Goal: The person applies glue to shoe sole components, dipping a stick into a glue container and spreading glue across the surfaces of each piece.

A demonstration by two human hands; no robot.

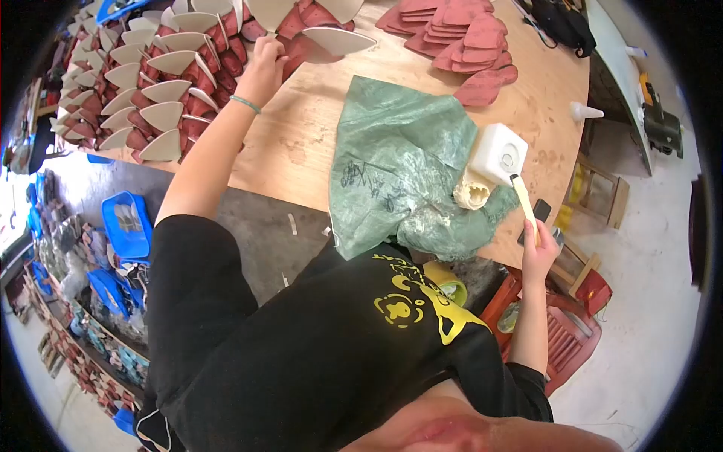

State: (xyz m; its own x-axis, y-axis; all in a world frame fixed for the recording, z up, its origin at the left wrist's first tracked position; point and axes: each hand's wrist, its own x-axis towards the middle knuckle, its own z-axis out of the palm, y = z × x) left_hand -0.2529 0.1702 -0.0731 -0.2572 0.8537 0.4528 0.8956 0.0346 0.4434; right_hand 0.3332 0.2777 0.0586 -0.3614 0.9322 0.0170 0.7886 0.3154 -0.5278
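Note:
My left hand (265, 69), a green band at its wrist, is over the table's far side. Its fingers are curled at the edge of a dark red piece (299, 54) with a pointed cream flap (340, 41); the exact grip is partly hidden. My right hand (541, 247) is closed around the pale yellow handle of a brush (526, 203). The brush's dark tip is beside a white square container (500, 153) with a round opening. A cream-crusted pot (472, 193) lies against that container, on a crumpled green sheet (399, 151).
Rows of red pieces with cream flaps (166, 90) cover the table's left side. Stacked red flat pieces (467, 38) lie at the back. A white nozzle (586, 111) is at the right edge. A red plastic chair (565, 339) and a blue basket (126, 224) are below table level.

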